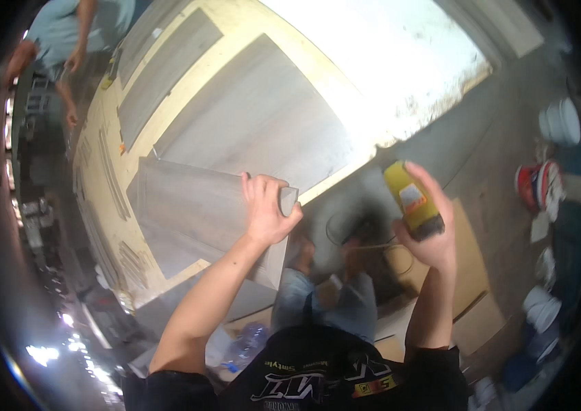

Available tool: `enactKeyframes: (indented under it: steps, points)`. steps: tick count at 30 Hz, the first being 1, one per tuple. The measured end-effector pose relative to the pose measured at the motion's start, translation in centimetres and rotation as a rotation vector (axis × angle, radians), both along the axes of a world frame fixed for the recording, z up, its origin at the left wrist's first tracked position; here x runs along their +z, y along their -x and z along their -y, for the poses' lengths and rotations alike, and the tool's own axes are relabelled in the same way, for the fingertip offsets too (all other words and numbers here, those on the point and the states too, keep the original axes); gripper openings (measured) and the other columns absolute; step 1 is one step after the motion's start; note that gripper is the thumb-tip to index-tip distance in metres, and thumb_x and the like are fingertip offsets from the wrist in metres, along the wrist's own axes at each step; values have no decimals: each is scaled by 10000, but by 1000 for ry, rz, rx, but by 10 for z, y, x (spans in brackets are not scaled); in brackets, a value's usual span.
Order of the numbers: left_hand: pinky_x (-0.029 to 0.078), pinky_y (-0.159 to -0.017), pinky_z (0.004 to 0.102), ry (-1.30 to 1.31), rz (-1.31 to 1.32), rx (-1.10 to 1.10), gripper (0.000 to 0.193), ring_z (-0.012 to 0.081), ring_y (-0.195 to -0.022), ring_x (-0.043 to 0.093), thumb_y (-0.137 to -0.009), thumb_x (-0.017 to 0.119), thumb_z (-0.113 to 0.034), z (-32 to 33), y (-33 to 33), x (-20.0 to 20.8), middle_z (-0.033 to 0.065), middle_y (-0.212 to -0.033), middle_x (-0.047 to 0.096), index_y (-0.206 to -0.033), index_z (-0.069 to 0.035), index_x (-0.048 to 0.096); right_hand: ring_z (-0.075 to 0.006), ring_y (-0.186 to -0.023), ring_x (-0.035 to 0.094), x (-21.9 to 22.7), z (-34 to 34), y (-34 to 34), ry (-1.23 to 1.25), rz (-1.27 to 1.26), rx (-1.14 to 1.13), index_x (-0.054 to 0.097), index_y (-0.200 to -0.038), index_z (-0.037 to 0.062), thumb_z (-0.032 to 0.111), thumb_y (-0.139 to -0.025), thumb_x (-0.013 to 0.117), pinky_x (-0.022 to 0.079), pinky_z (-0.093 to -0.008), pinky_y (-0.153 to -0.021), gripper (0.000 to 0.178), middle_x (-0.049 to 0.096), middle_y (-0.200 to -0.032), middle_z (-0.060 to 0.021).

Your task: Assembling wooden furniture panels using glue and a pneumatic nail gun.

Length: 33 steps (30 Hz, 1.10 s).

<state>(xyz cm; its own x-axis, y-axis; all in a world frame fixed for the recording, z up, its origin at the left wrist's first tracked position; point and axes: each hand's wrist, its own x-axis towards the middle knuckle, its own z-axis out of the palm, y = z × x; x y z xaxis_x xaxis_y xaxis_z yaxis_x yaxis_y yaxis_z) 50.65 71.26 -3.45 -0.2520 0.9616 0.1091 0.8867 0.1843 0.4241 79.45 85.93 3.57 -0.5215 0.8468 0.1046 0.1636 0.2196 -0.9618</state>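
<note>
A grey panel (pixel 188 202) with a stepped, moulded-looking edge lies at the near side of a pale yellow worktable (pixel 328 183). My left hand (pixel 268 209) grips it by its right corner, fingers over the top and thumb at the edge. Over the floor to the right, away from the table, my right hand (pixel 434 229) is wrapped round a yellow-green power tool (pixel 408 194) with a dark end and a label. A thin cord (pixel 373 246) runs close to that hand. The tool's exact kind cannot be made out.
A large grey panel (pixel 256 113) and narrower ones (pixel 170 79) lie farther back. Another person's hand (pixel 75 60) is at the far left. Cardboard (pixel 468 257) lies beside my legs. A white bucket (pixel 560 122) and a red pail (pixel 537 186) stand at right.
</note>
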Motion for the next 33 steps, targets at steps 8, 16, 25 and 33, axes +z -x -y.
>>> enactKeyframes:
  steps: [8,16,25,33]
  points:
    - [187,-1212,662,-5,69,86,301,374,-1323,451,-852,672,-186,8,-9,9,156,-1251,553,-1127,-64,650,-406,-1197,599,51,-92,104,-368,496,294,491,-1490,166,-91,-734,636,502,-439,-1019,812,607,-1306,-191]
    - [217,-1189,666,-134,133,312,452,382,-1409,413,-855,727,-228,149,-40,54,176,-1424,506,-1283,-106,645,-426,-1304,499,-22,-82,164,-773,550,157,477,-1508,138,95,-802,692,409,-511,-1085,739,525,-1432,-221]
    - [335,-1134,549,-241,-10,946,414,383,-1319,484,-810,716,-166,308,52,41,180,-1356,563,-1204,-63,639,-250,-1075,646,-61,167,76,146,350,339,562,-1385,19,31,-871,692,538,-376,-915,530,631,-1282,-151]
    - [342,-1144,518,-76,-53,1062,463,380,-1336,464,-883,676,-276,286,290,5,184,-1352,568,-1274,-37,611,-177,-943,653,-62,233,114,479,286,26,462,-1492,30,1,-879,708,551,-301,-815,662,621,-1238,-142]
